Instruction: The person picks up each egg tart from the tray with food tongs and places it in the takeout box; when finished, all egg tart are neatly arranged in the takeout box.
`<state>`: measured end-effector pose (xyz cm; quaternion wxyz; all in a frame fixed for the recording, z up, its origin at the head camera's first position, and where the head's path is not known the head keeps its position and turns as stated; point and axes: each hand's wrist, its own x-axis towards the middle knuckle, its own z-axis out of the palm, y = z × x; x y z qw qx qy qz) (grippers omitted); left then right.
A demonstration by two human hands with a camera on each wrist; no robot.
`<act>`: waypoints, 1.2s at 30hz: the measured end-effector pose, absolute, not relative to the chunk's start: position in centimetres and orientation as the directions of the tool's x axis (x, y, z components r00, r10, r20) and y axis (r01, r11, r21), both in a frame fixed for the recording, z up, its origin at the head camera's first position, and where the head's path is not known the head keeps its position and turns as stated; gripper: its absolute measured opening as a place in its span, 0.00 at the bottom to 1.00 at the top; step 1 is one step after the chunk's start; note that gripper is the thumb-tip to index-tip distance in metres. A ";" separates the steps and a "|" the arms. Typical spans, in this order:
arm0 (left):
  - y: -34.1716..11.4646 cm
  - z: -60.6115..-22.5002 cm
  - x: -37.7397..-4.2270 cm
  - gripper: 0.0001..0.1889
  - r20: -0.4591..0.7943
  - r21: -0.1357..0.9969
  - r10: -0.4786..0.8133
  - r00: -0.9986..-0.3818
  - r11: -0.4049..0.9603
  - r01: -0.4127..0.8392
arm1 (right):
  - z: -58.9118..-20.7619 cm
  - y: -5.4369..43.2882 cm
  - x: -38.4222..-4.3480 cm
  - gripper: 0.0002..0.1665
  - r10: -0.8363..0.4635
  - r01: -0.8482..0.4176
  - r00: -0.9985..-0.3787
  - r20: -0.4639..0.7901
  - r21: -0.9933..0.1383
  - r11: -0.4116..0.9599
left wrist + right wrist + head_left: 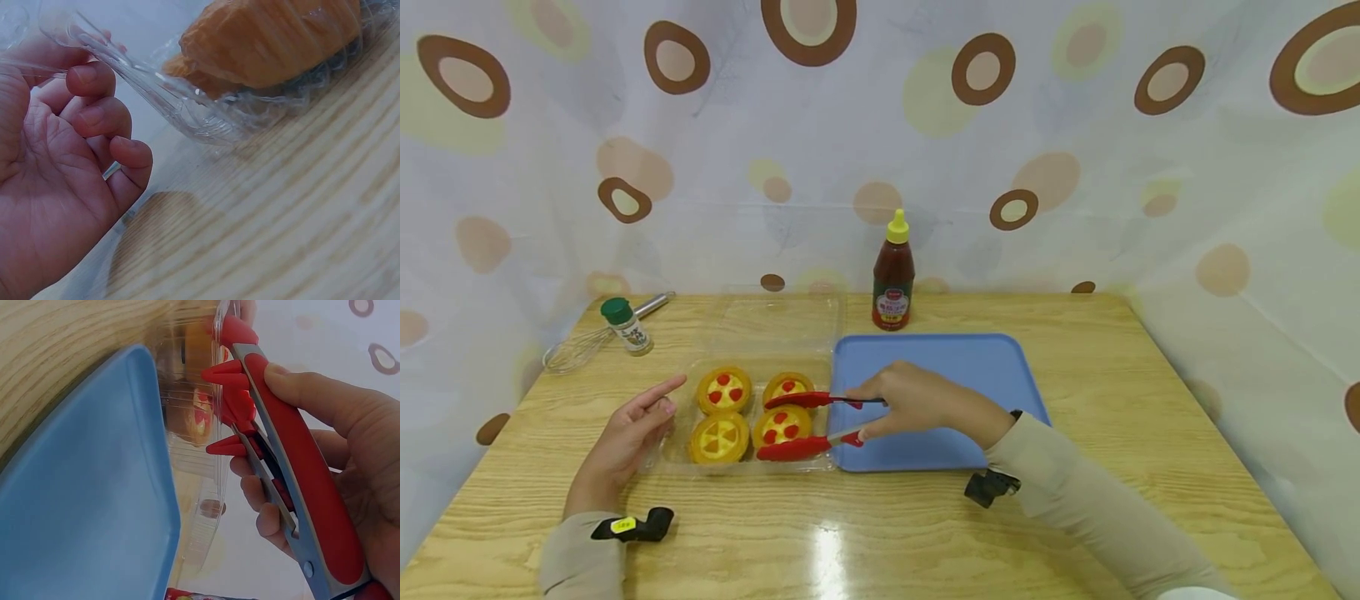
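My right hand (913,398) holds red-tipped tongs (306,469) by their handles. The tongs' spread red heads (793,449) reach over the right side of a clear plastic container (827,367), on either side of the front right egg tart (781,426). Whether they touch it, I cannot tell. Several tarts sit in the container, most with red pieces on top; the front left tart (719,438) carries yellow wedges. At the container's left edge, my left hand (628,437) has its rim between thumb and curled fingers, as the left wrist view shows.
A blue tray (925,454) lies directly right of the container. Behind it stands a sauce bottle (893,283) with a yellow cap. The container's lid (778,323) is folded back. A green-capped shaker (627,327) and a whisk (580,350) are at the back left.
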<state>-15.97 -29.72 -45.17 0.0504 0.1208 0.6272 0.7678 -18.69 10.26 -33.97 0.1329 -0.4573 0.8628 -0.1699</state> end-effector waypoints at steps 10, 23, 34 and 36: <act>-29.7 -45.2 -15.8 0.21 0.108 0.976 0.226 -0.968 -0.210 0.060 | -34.1 10.1 -18.8 0.33 -0.829 -0.735 -0.555 -0.072 -0.424 0.529; -29.7 -45.2 -15.9 0.21 0.102 0.978 0.218 -0.971 -0.200 0.058 | -34.0 10.5 -19.1 0.33 -0.833 -0.731 -0.548 -0.079 -0.439 0.523; -29.7 -44.9 -15.8 0.21 0.089 0.984 0.207 -0.974 -0.172 0.053 | -33.6 9.9 -19.3 0.33 -0.846 -0.743 -0.519 -0.127 -0.421 0.519; -29.7 -44.9 -15.9 0.21 0.091 0.983 0.210 -0.973 -0.175 0.055 | -33.5 9.9 -19.3 0.32 -0.842 -0.740 -0.524 -0.132 -0.418 0.526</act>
